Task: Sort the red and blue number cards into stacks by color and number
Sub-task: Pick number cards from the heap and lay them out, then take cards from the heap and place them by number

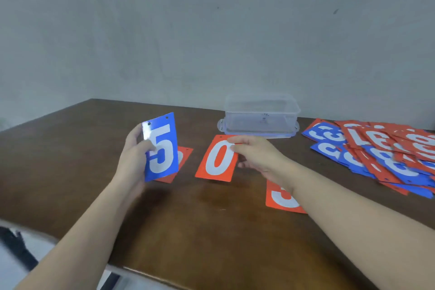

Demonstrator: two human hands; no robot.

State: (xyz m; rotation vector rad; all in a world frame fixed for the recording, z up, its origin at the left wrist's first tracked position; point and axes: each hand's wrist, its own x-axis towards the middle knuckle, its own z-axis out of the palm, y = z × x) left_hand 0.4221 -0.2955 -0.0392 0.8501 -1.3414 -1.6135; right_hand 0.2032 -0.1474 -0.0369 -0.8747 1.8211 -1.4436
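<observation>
My left hand (134,155) grips a blue card with a white 5 (162,148), held upright above the table. Behind it a red card (182,160) lies flat, its number hidden. My right hand (256,158) pinches the right edge of a red card with a white 0 (217,160), which sits at the table's middle. A red card with a white 3 (280,198) lies partly under my right forearm. A spread pile of several mixed red and blue number cards (376,150) lies at the right.
A clear plastic box with a lid (261,114) stands at the back of the brown wooden table (211,231), just behind the 0 card. The table's near edge runs across the lower left. A grey wall rises behind.
</observation>
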